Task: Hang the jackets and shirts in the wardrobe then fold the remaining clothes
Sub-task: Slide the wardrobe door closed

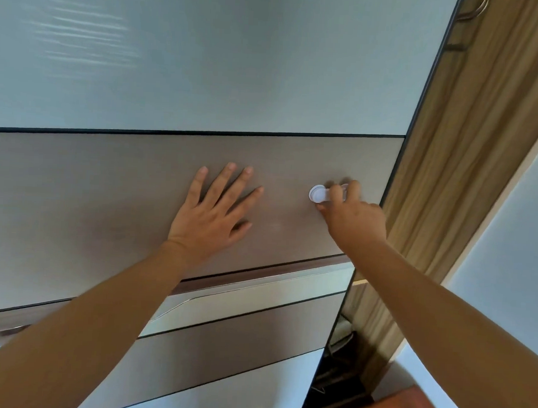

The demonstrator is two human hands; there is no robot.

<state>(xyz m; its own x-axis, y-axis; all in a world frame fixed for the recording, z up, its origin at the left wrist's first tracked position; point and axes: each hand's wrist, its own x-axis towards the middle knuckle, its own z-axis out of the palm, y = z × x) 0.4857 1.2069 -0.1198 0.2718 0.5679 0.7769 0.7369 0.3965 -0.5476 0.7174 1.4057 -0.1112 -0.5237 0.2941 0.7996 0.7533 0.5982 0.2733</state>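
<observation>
Wood-grain frame [467, 150] borders the wardrobe door [107, 196] on the right. The left grip [213, 213] lies open and flat, fingers spread, on the door's brown band. The right grip [353, 216] is curled round a white handle [318, 194] near the door's right edge.

I face the wardrobe door [108, 181] close up; it fills the left and centre of my view. My left hand [213, 213] lies flat on its middle panel. To the right of it, my right hand [352, 213] grips the handle [317, 194], which sits on the same panel near the door's right edge. Beyond that edge, further right and behind, hangs what looks like a curtain [479, 151].
</observation>
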